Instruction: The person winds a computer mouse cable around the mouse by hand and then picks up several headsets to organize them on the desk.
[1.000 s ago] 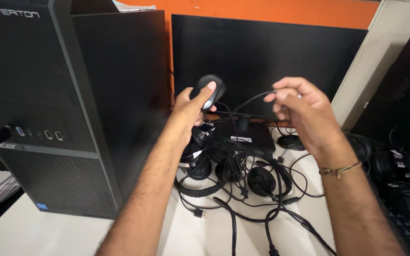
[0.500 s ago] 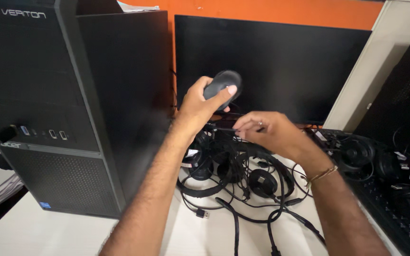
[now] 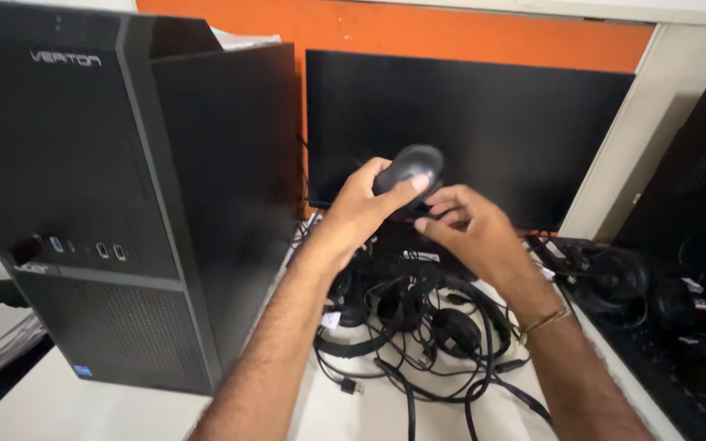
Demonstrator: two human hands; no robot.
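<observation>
- Lying nearest, on the white desk [image 3: 353, 416]: a tangle of black cables [image 3: 443, 384], one loose plug end [image 3: 353, 387] pointing out to the right.
- Sitting just behind that, a heap of black headsets [image 3: 406, 306], cords looping over and between the earcups, small white tags [image 3: 331, 318] showing among them.
- Reaching in from below, both forearms, a thin gold bracelet [image 3: 545, 320] circling the right wrist.
- Gripping a black computer mouse [image 3: 408, 168], the left hand [image 3: 361, 214]: fingers curled around its body, thumb pressing across the top, lifted well above the headset heap and in front of the monitor.
- Touching the mouse's underside, the right hand [image 3: 471, 229]: fingertips bunched together and pinching something dark there, probably its cord, too blurred to tell.
- Standing at the left, a black tower computer [image 3: 108, 188], a small blue square sticker [image 3: 83, 371] at the bottom front corner, front ports midway up.
- Resting at the right, more black headsets [image 3: 614, 282] on a dark surface.
- Standing behind, a dark monitor [image 3: 484, 131] against an orange wall band [image 3: 418, 31].
</observation>
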